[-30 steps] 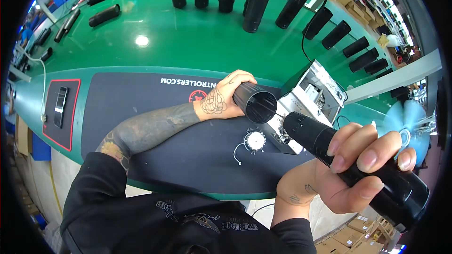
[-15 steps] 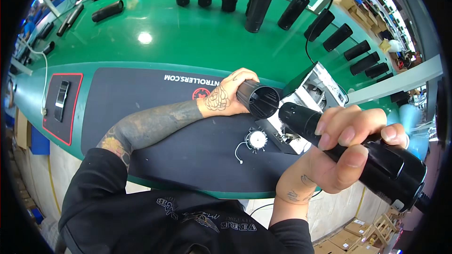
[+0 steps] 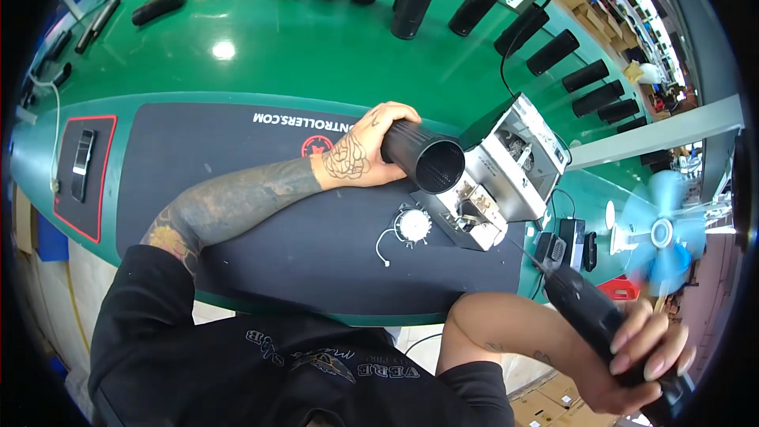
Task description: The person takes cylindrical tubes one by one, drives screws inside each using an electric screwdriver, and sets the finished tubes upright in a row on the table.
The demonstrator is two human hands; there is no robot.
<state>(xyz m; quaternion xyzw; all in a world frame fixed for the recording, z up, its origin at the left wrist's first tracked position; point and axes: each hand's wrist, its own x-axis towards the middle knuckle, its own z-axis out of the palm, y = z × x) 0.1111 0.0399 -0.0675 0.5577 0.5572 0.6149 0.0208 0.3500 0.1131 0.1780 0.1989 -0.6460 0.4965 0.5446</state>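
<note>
My left hand (image 3: 371, 146) is wrapped round a black ribbed tube (image 3: 405, 145), its hollow end facing right beside a metal screw feeder (image 3: 518, 158). In my right hand (image 3: 640, 352), at the lower right, is a black electric screwdriver (image 3: 581, 300). Its thin bit points up and left, with the tip close to the feeder's front; whether it touches cannot be told. A small round silvery part (image 3: 413, 225) with a white cable lies on the dark mat (image 3: 316, 261), below the tube.
Several black tubes (image 3: 415, 1) stand along the far side of the green table (image 3: 261, 55). On the left a phone (image 3: 82, 166) lies on a red-edged pad. A blue fan (image 3: 662, 233) spins at the right, near a white metal post (image 3: 656, 142).
My right hand has moved down and away from the tube with the screwdriver, uncovering the feeder's front and the fan. My left hand still holds the tube; the whole view has shifted slightly.
</note>
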